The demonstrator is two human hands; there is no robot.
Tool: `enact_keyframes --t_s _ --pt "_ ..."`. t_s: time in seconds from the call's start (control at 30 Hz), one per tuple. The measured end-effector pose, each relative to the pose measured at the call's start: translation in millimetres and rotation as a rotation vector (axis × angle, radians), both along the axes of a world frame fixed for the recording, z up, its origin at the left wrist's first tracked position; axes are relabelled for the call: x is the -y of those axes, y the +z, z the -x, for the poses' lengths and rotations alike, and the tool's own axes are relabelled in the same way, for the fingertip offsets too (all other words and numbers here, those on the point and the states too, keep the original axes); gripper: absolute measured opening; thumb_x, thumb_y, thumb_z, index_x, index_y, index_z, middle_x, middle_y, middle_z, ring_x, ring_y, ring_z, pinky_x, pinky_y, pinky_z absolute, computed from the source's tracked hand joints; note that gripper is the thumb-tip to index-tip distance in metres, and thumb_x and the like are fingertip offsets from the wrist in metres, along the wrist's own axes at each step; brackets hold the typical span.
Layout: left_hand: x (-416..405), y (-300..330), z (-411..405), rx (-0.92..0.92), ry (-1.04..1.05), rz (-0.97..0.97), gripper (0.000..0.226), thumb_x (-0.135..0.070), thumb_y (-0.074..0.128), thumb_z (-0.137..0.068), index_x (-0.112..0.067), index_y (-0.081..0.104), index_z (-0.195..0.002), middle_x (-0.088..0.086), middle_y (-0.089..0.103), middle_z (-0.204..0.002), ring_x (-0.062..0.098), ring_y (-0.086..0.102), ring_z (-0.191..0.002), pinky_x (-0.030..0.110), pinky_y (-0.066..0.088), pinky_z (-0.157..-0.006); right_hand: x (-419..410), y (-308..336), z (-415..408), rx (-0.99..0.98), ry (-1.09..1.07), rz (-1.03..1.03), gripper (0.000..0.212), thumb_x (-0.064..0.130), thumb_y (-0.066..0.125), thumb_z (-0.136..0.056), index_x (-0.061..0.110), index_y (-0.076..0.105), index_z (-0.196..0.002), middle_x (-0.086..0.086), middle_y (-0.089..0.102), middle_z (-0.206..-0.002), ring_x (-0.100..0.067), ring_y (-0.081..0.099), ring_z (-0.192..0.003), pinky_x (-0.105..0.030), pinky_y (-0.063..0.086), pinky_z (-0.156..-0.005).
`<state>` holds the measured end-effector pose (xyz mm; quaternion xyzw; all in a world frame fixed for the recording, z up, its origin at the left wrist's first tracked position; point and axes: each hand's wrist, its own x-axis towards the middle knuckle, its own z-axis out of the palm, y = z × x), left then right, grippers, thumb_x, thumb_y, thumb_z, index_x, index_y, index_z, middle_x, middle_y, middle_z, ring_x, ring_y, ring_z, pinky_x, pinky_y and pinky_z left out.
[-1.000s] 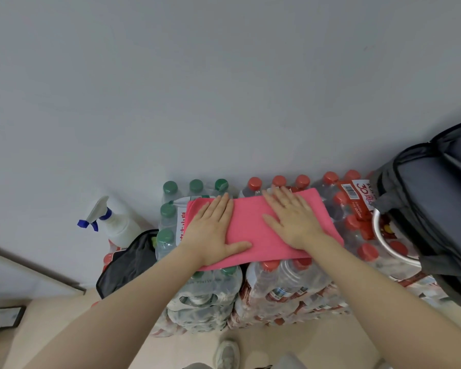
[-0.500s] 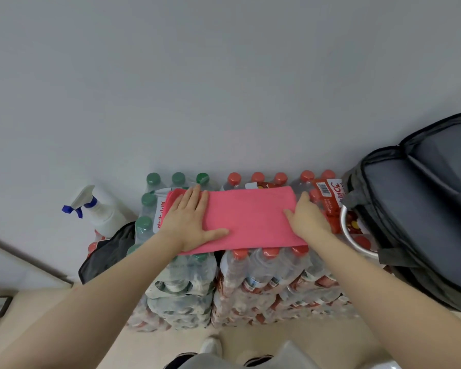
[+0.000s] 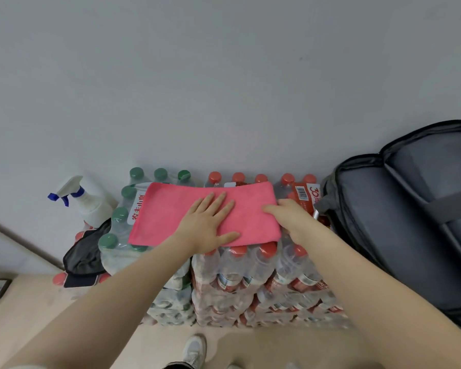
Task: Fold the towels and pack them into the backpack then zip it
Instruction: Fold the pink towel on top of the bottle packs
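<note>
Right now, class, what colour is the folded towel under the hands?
Pink towel, clearest in the head view.

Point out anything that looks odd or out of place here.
The pink towel is being folded on stacked packs of water bottles, not a table, so it rests on uneven caps. A black cloth is slumped over the left bottles. Nothing looks spilled or damaged.

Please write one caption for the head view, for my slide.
Left hand presses flat on folded pink towel atop bottled water packs; right hand at its edge.

Open backpack (image 3: 415, 225) hard against the bottle packs' (image 3: 253, 272) right side; spray bottle (image 3: 87, 206) leftward, bare wall behind.
</note>
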<state>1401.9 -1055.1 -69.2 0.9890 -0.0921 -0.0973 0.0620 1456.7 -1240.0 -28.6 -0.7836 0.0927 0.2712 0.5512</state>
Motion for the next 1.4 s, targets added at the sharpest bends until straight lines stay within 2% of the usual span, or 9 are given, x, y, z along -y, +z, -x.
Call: enact_keyframes --t_s 0.23,0.37,0.5,0.63,0.93,1.07,1.17,1.3,1.4 --pt "58 1 -21 -0.036 -0.096 0.078 0.076 -0.064 0.029 -0.089 -0.029 -0.005 -0.147 0.0 -0.009 -0.157 0.02 -0.006 -0.145 0.037 -0.004 -0.117 38 19 -12 0.36 -0.016 0.246 0.028 0.01 0.049 -0.087 0.004 0.056 -0.113 -0.014 0.061 -0.108 -0.025 0.057 -0.09 -0.029 0.044 -0.068" --pt "66 5 -27 -0.049 -0.154 0.184 0.08 -0.061 0.027 -0.085 -0.021 -0.002 -0.148 0.003 -0.005 -0.157 0.019 -0.002 -0.145 0.034 -0.002 -0.117 26 31 -5 0.497 0.116 0.343 0.024 0.013 0.049 -0.086 0.009 0.056 -0.109 -0.007 0.061 -0.095 -0.022 0.056 -0.084 -0.027 0.038 -0.06" --pt "22 18 -19 0.02 -0.063 0.433 0.06 -0.031 0.03 -0.093 -0.007 0.016 -0.146 0.009 0.014 -0.155 0.018 0.016 -0.143 0.014 0.002 -0.11 -16 23 1 0.561 0.297 0.584 0.027 0.023 0.052 -0.086 0.01 0.055 -0.11 -0.012 0.063 -0.108 -0.031 0.059 -0.099 -0.033 0.043 -0.075" --pt "-24 24 -14 -0.02 0.054 0.595 0.046 -0.015 0.034 -0.099 -0.017 0.026 -0.145 -0.001 0.036 -0.148 0.007 0.036 -0.13 0.002 0.016 -0.097 -52 10 10 0.517 0.313 0.736 0.029 0.022 0.049 -0.092 0.006 0.05 -0.116 -0.015 0.059 -0.115 -0.035 0.057 -0.106 -0.035 0.044 -0.077" --pt "-21 13 -29 -0.051 -0.09 0.577 0.038 -0.017 0.036 -0.099 -0.012 0.044 -0.136 0.005 0.045 -0.142 0.015 0.039 -0.131 0.007 0.017 -0.098 -60 3 21 0.573 0.318 0.73 0.034 0.017 0.038 -0.093 0.012 0.054 -0.122 -0.012 0.061 -0.119 -0.03 0.057 -0.107 -0.035 0.047 -0.084" --pt "-22 7 -33 -0.01 -0.124 0.532 0.037 -0.017 0.039 -0.098 -0.007 0.048 -0.132 0.008 0.046 -0.141 0.018 0.04 -0.131 0.009 0.016 -0.1 -34 0 16 0.717 0.452 0.853 0.047 0.029 0.032 -0.099 0.014 0.029 -0.144 -0.005 0.027 -0.152 -0.023 0.019 -0.141 -0.038 0.021 -0.112" --pt "-24 7 -35 -0.006 -0.136 0.545 0.036 -0.012 0.038 -0.098 -0.006 0.05 -0.131 0.007 0.047 -0.14 0.017 0.04 -0.131 0.008 0.016 -0.101 -37 -22 19 0.589 0.711 0.813 0.064 0.045 0.028 -0.097 0.019 0.0 -0.149 0.002 -0.008 -0.158 -0.018 -0.016 -0.144 -0.036 -0.007 -0.116" --pt "-33 7 -34 0.023 -0.116 0.553 0.036 -0.006 0.04 -0.095 -0.006 0.052 -0.129 0.008 0.051 -0.136 0.02 0.044 -0.127 0.007 0.019 -0.097 -41 -31 8 0.527 0.769 0.885 0.087 0.06 0.041 -0.087 0.027 -0.012 -0.147 0.003 -0.022 -0.155 -0.024 -0.022 -0.142 -0.04 -0.013 -0.114" --pt "-40 1 -40 0.087 -0.026 0.509 0.039 -0.006 0.042 -0.092 -0.005 0.046 -0.131 0.014 0.048 -0.134 0.03 0.043 -0.123 0.029 0.029 -0.104 -43 -27 2 0.473 0.805 0.881 0.102 0.068 0.05 -0.077 0.033 -0.017 -0.145 0.003 -0.028 -0.153 -0.025 -0.026 -0.14 -0.045 -0.013 -0.114"
